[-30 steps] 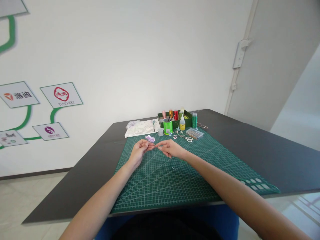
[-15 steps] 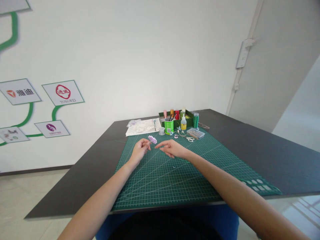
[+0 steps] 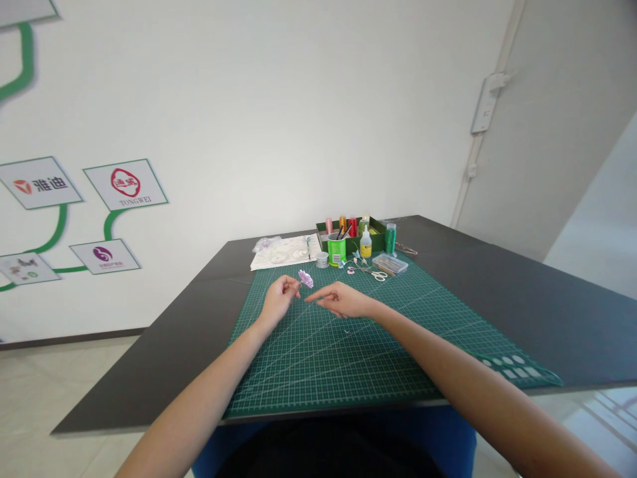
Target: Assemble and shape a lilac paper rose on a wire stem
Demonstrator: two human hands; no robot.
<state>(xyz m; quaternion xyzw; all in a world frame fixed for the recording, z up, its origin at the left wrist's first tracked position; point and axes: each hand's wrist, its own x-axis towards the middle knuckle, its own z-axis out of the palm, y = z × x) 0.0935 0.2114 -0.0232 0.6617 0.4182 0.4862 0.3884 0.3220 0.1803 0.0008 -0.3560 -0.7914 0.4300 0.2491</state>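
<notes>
A small purple flower (image 3: 306, 279) is pinched by its thin stem between the thumb and fingers of my left hand (image 3: 280, 296), its petals tilted up and to the right. Close by on the right, my right hand (image 3: 343, 300) points its index finger to the left, just below the flower. The index finger is stretched out and the other fingers are loosely bent, with nothing visible in them. Both hands hover over the green cutting mat (image 3: 338, 365).
Behind the hands stand a green can with brushes (image 3: 337, 252), a small round container (image 3: 322, 259), a glue bottle (image 3: 366, 244) and a box (image 3: 379, 240) of thread spools. White scissors (image 3: 379, 276), a clear case (image 3: 391, 264) and patterned paper (image 3: 283, 254) lie around them.
The flower has turned in my left hand and now faces more to the right. My right hand has dropped slightly, its index fingertip a little lower and further left.
</notes>
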